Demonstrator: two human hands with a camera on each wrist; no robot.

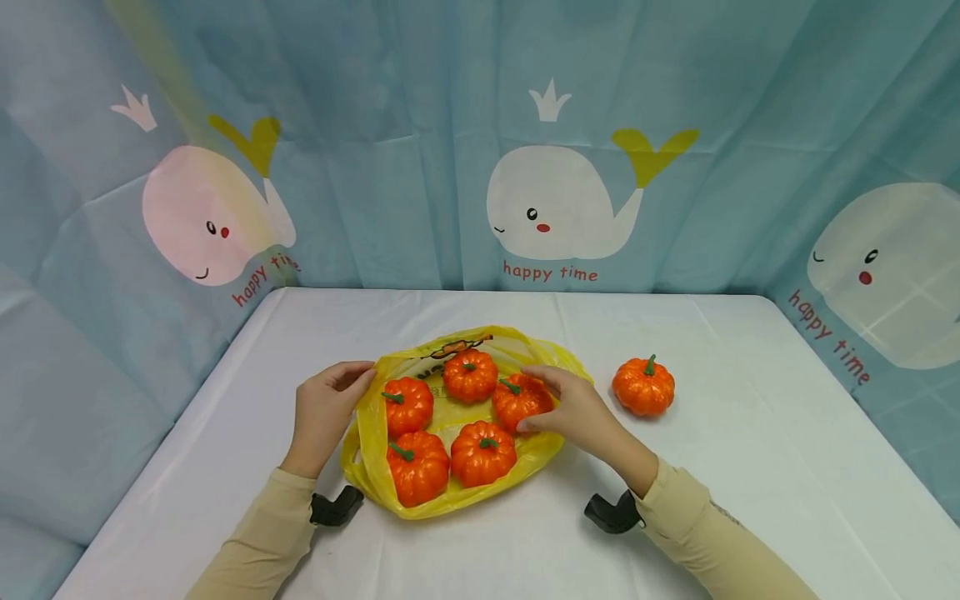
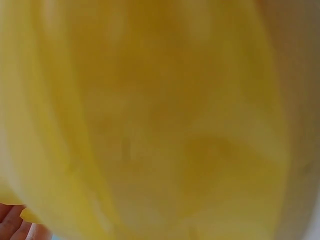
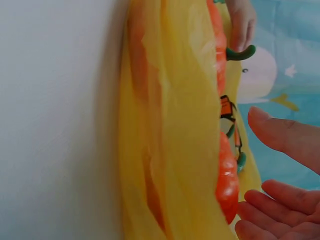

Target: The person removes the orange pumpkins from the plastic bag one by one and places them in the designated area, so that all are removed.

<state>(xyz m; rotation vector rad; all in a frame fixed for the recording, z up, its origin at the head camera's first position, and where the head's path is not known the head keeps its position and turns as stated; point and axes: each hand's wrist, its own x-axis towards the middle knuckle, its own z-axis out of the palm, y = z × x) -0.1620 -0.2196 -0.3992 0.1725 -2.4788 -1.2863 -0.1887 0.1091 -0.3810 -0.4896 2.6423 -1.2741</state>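
A yellow plastic bag lies with its mouth spread open on the table. Inside it sit several orange toy pumpkins with green stems. At the left, my left hand pinches the bag's rim between thumb and fingers. My right hand reaches over the right rim, its thumb and fingers spread on either side of the right-hand pumpkin. In the right wrist view, the fingers look loosely extended, with a gap to the thumb. Yellow film fills most of the left wrist view.
Another orange pumpkin stands on the white table, to the right of the bag. A blue curtain printed with whales closes off the back and both sides. Dark wrist devices stick out at the cuffs.
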